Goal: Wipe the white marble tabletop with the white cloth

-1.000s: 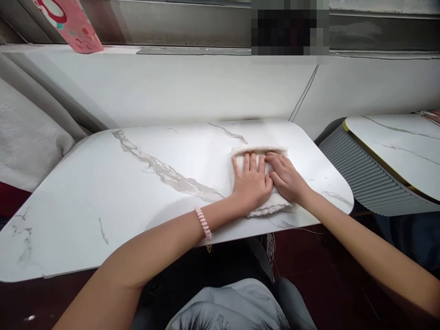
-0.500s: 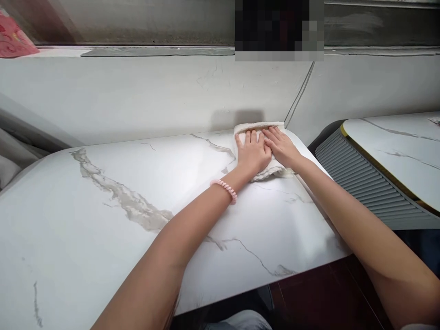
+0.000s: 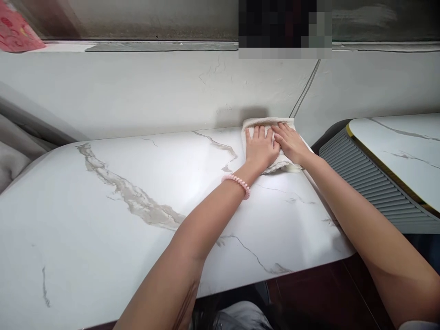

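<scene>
A white cloth lies spread at the far right corner of a white marble-patterned table, close to the wall. My left hand presses flat on it with fingers spread, and a pink coiled band circles that wrist. Beside it, my right hand also rests flat on the cloth, fingers stretched out; the two hands touch near the left thumb. Neither hand is gripping the cloth. The cloth's middle is hidden beneath the palms.
A second marble-patterned table with a gold rim and grey ribbed side stands to the right. Thin cables run down the white wall. Grey fabric is at the left, and a red patterned item sits on the sill.
Both hands and the cloth have slid slightly right, closer to the table's right edge. The camera view has also shifted a little.
</scene>
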`<state>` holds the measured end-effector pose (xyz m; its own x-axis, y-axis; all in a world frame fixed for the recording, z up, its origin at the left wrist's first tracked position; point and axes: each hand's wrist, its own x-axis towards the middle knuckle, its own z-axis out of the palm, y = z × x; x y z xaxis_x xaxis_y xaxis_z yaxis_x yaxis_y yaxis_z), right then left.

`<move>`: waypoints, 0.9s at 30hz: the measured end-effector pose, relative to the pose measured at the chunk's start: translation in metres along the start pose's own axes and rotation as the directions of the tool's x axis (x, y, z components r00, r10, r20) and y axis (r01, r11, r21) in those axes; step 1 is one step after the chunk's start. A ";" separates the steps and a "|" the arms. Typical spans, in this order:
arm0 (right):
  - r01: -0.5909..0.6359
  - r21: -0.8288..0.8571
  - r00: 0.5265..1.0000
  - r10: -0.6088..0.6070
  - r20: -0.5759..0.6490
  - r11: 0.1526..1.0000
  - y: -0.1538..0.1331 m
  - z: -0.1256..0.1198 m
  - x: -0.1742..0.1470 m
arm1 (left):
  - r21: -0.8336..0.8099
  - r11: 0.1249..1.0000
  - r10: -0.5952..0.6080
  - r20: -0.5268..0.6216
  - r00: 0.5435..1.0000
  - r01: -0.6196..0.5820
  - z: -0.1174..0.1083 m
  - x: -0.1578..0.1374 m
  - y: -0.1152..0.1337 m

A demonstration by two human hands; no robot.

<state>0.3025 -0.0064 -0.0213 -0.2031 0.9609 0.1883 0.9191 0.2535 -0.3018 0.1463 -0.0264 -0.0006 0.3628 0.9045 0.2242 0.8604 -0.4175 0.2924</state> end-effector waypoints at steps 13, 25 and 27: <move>-0.164 -0.148 0.986 0.167 0.008 0.975 -0.018 -0.039 -0.154 | -0.028 0.985 0.168 -0.017 0.986 -0.168 0.004 -0.099 0.077; -0.211 -0.252 0.972 0.175 -0.159 0.945 -0.089 -0.025 -0.222 | -0.045 0.937 0.348 0.045 0.936 -0.346 -0.021 -0.170 0.057; -0.180 -0.252 0.978 0.146 -0.147 0.951 -0.104 -0.019 -0.214 | -0.044 0.945 0.328 0.086 0.941 -0.325 -0.028 -0.174 0.042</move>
<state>0.2568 -0.2400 -0.0126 -0.0150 0.9605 0.2777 0.9955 0.0402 -0.0853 0.1091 -0.2036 -0.0010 0.6540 0.7216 0.2272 0.6790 -0.6923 0.2441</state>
